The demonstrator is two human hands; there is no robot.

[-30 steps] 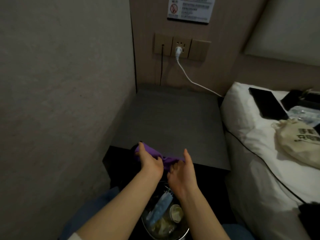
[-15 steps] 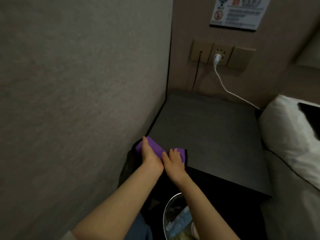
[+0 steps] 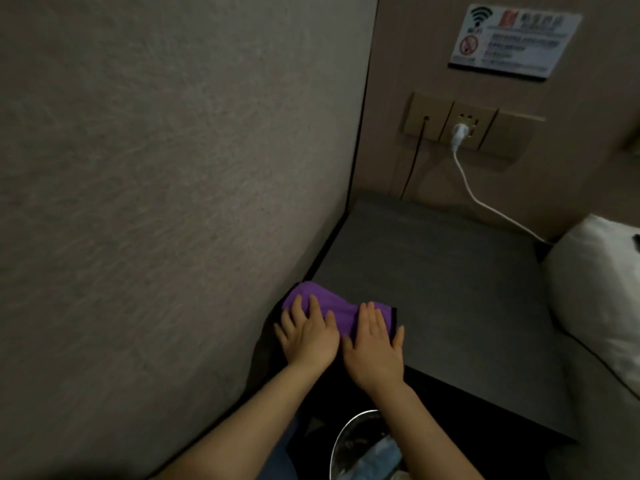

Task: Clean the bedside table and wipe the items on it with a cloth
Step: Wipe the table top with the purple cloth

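A single head-worn view looks forward and steeply down, close over the surface (image 3: 450, 289), with the wall (image 3: 156, 202) filling nine o'clock.

Both forearms bare, no sleeves in view up to frame edge. Left hand (image 3: 309, 336) & right hand (image 3: 375, 349): no gloves, no rings, no watch or wristband seen. Nails short, plain. Blue fabric, prob. trousers (image 3: 281, 459), shows between the arms at bottom.
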